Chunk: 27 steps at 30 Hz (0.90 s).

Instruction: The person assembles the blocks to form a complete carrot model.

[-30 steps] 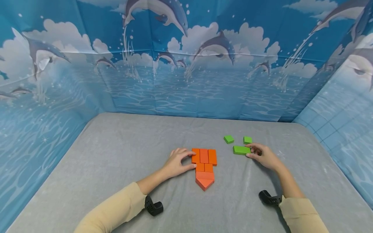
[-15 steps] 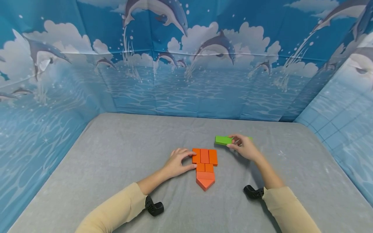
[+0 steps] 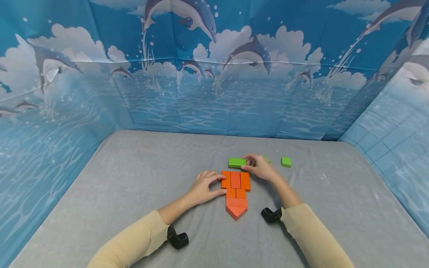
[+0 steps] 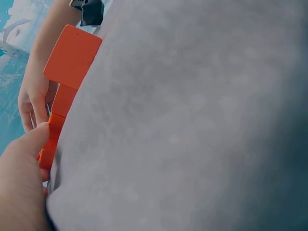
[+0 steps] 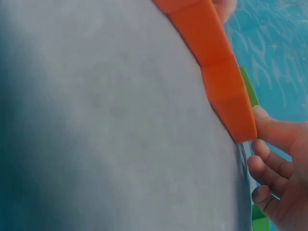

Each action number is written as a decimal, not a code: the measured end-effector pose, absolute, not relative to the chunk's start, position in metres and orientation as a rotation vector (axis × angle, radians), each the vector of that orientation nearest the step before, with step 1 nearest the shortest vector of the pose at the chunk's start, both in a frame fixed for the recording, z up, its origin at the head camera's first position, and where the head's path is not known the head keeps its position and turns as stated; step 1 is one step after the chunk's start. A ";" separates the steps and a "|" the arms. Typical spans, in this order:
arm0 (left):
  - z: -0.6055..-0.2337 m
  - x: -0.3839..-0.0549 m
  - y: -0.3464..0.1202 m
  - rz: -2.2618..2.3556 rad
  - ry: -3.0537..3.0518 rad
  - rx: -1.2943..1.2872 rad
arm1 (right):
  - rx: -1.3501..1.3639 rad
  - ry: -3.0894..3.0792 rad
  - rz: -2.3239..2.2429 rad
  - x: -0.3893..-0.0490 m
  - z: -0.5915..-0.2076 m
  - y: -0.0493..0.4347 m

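Note:
Flat orange blocks lie joined in a figure: three upright rectangles across the far end, two small blocks (image 3: 236,193) below them, then a wide piece and a triangle (image 3: 236,212) pointing toward me. My left hand (image 3: 202,188) holds the far-left orange block (image 3: 226,183), thumb and index finger at its left side. In the left wrist view the thumb (image 4: 36,139) lies against the orange edge. With thumb and fingertips, my right hand (image 3: 261,168) pinches the right end of a long green block (image 3: 236,162) just beyond the orange row. In the right wrist view orange blocks hide most of that green block (image 5: 249,86).
A small green block (image 3: 286,162) lies to the right. Another green block (image 3: 267,158) shows partly behind my right hand. Grey cloth (image 3: 161,160) covers the table, and a blue dolphin-print curtain (image 3: 207,104) stands round its back and sides.
My right hand has carried the long green block leftward from the right of the table to just beyond the orange row. The left hand and orange blocks stay in place.

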<state>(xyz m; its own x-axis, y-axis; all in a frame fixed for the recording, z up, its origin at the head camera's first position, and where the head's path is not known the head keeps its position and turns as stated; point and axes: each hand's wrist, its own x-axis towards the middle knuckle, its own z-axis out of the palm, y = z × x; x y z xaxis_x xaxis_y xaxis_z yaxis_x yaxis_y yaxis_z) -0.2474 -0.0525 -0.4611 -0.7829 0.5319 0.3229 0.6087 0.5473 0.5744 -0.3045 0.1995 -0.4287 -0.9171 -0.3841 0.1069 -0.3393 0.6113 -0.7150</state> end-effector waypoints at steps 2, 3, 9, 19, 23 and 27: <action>-0.461 -0.248 -0.053 -1.057 -2.661 -0.988 | -0.623 2.773 -1.186 -0.306 -0.430 0.197; -0.462 -0.248 -0.053 -1.057 -2.658 -0.990 | -0.625 2.773 -1.174 -0.306 -0.430 0.196; -0.463 -0.248 -0.053 -1.042 -2.652 -0.998 | -0.632 2.724 -1.184 -0.307 -0.429 0.194; -0.462 -0.249 -0.052 -1.038 -2.653 -0.999 | -0.614 2.708 -1.167 -0.307 -0.427 0.192; -0.461 -0.248 -0.052 -1.039 -2.664 -0.998 | -0.603 2.675 -1.165 -0.310 -0.429 0.195; -0.461 -0.248 -0.052 -1.043 -2.664 -0.998 | -0.584 2.637 -1.160 -0.311 -0.429 0.198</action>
<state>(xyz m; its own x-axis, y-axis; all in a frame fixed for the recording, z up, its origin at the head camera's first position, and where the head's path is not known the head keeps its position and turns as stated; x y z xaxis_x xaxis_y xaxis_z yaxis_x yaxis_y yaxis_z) -0.2483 -0.0523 -0.4609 -0.7774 0.5394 0.3237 0.6157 0.5472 0.5669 -0.3110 0.1981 -0.4293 -0.9014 -0.4323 -0.0252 -0.2736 0.6135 -0.7408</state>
